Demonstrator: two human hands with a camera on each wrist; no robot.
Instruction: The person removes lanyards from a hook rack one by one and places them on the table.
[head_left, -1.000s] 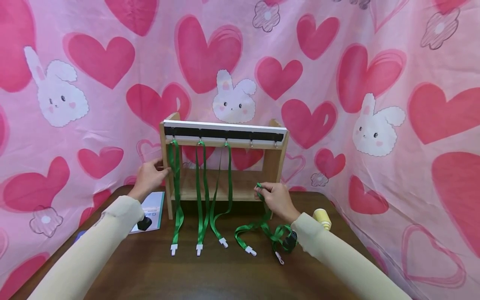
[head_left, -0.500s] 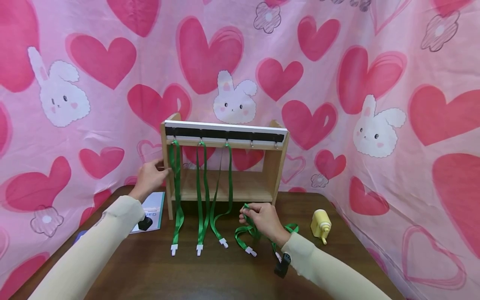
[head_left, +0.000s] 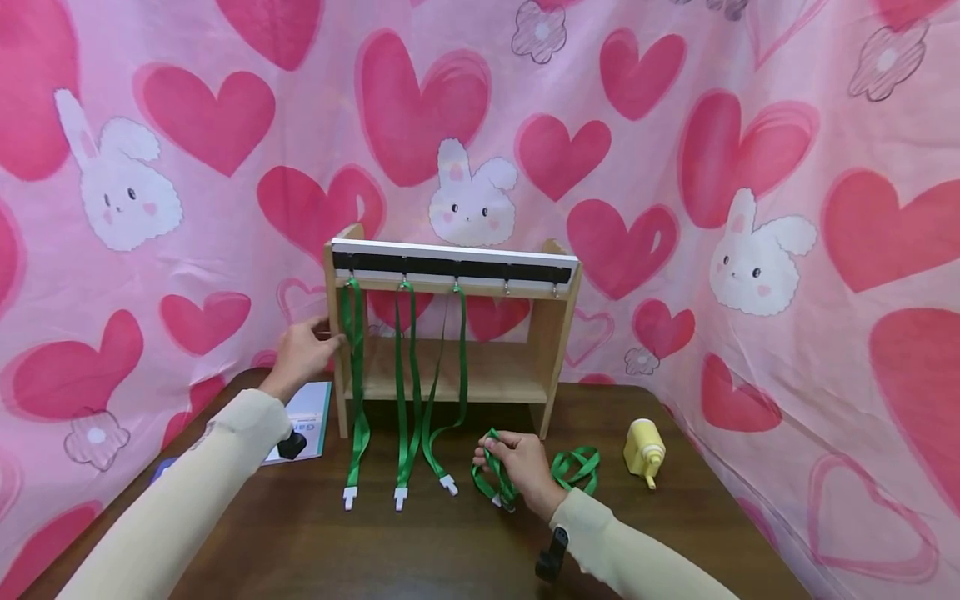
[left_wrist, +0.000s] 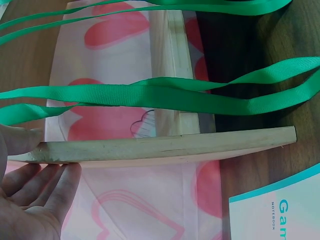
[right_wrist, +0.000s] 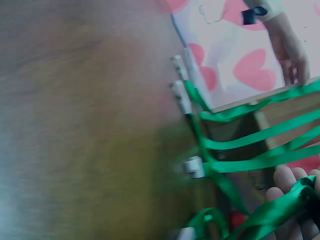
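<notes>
My left hand [head_left: 303, 354] grips the left side panel of a wooden rack [head_left: 450, 392], thumb on one face and fingers on the other, as the left wrist view shows. Low over the table, my right hand [head_left: 521, 467] pinches a folded green lanyard [right_wrist: 280, 212], its strap looping below the fingers. Three green lanyards [head_left: 356, 358] hang from the left hooks of the rack's black strip [head_left: 480, 270], their white clips [head_left: 401, 497] lying on the table. Two hooks [head_left: 507, 287] on the right carry nothing. Beyond the right wrist lies another green lanyard [head_left: 581, 467], partly hidden.
A yellow squeeze bottle [head_left: 643, 450] stands at the right of the dark wooden table [head_left: 360, 550]. Under the left forearm lies a notebook [head_left: 311, 417], with a blue item [head_left: 162, 468] near the left edge. Heart-patterned cloth [head_left: 315, 100] surrounds the table.
My right hand has come down and left from near the rack's right side, bringing the lanyard close over the table. The left hand stays on the panel.
</notes>
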